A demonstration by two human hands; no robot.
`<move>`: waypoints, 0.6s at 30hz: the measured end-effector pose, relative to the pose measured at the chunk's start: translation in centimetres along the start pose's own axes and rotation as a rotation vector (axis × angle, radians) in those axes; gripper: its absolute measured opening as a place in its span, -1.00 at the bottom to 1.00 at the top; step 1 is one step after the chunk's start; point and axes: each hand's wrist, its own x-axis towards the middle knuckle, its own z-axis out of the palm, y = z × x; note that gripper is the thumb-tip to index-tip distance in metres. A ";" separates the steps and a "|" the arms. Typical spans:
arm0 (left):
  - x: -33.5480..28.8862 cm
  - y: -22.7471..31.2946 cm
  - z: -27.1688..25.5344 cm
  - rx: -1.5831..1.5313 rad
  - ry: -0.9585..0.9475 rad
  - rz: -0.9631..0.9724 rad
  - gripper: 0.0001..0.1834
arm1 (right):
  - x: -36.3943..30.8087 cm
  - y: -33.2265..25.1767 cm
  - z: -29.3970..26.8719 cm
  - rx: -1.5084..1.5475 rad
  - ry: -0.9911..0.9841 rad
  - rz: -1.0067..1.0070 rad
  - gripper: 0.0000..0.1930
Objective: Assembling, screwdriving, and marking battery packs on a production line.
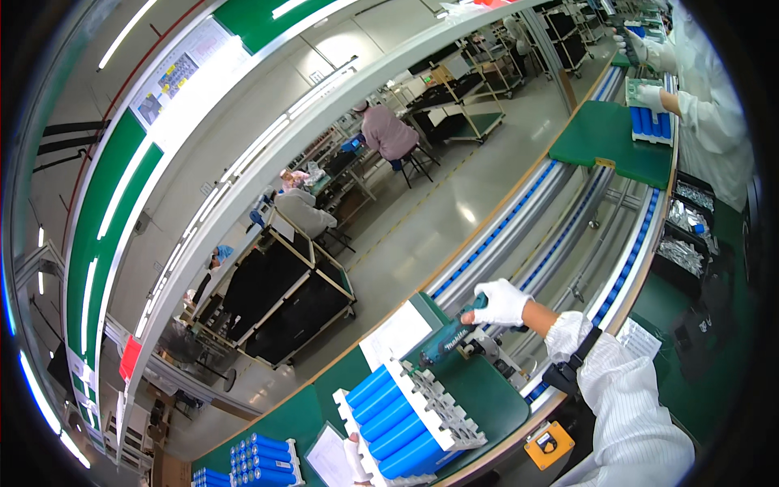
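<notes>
My right hand, in a white glove with bare fingertips, grips a teal cordless screwdriver. The tool's tip points down at the upper edge of a battery pack, touching or very near it. Blue cylindrical cells lie in rows in this pack, between white plastic holders, with metal strips along the right-hand holder. My left hand, also gloved, is closed on the pack's left-hand holder; most of it is hidden behind the pack and cut off low in the view. The pack rests on a green work board.
More blue cell packs stand at the lower left. Paper sheets lie beside the pack. A roller conveyor runs to the far right, where a co-worker handles another pack. Black parts bins and a yellow box line the right side.
</notes>
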 end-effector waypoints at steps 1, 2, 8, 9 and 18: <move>0.6 -0.7 0.3 -0.465 -0.076 -0.058 -0.34 | 0.5 0.2 0.1 -0.010 0.044 -0.026 -0.20; 0.8 -1.8 0.4 -0.525 0.051 -0.041 -0.37 | 0.4 -0.1 0.1 -0.029 0.086 -0.042 -0.21; 2.0 -2.3 1.0 -0.745 -0.047 -0.088 -0.40 | 1.8 3.5 0.7 0.131 -0.076 0.026 -0.24; 3.0 -3.7 0.4 -0.738 -0.025 -0.076 -0.39 | 1.8 3.2 0.5 0.129 -0.074 0.022 -0.24; -3.9 -8.6 -0.7 -0.720 0.170 0.018 -0.28 | -4.5 3.6 -7.0 0.344 0.379 -0.028 -0.37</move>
